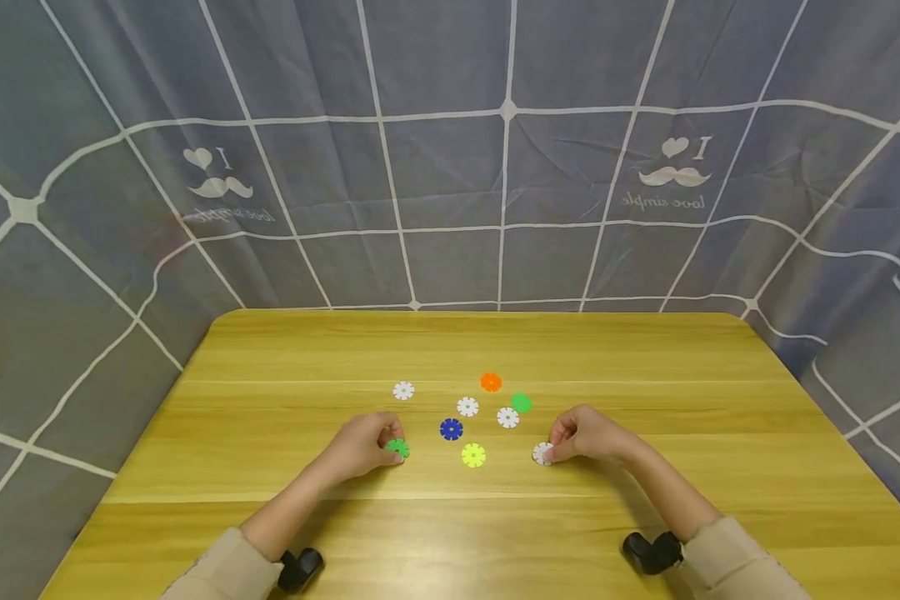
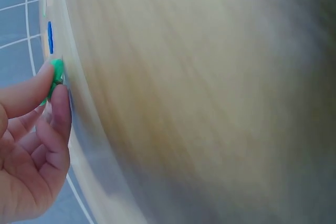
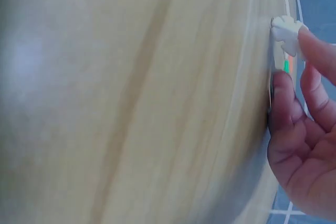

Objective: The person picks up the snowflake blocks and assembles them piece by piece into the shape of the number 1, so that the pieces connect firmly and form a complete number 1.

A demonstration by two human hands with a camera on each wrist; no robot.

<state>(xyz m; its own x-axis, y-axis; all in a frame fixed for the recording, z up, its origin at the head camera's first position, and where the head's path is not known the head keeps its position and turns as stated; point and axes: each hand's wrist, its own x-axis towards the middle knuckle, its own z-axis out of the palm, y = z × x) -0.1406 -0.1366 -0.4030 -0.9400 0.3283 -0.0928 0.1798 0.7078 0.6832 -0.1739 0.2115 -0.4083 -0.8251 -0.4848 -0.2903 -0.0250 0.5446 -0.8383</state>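
Note:
My left hand [image 1: 362, 447] pinches a green snowflake building disc [image 1: 398, 447] between thumb and fingertips. That green disc [image 2: 56, 69] stands tilted close over the wood in the left wrist view. Across the table, my right hand [image 1: 591, 435] holds a white snowflake disc [image 1: 542, 453] by its edge; in the right wrist view the notched white disc [image 3: 286, 34] is tipped up, thumb against one face. Between the hands lie a blue disc [image 1: 452, 429] and a yellow disc [image 1: 473, 455], both flat on the table.
Farther back on the wooden table [image 1: 450, 533] lie an orange disc [image 1: 491, 382], a second green disc [image 1: 521, 403] and white discs [image 1: 467, 407], one of them [image 1: 403, 390] off to the left. A grey curtain [image 1: 450, 183] with white lines surrounds the table's back and sides.

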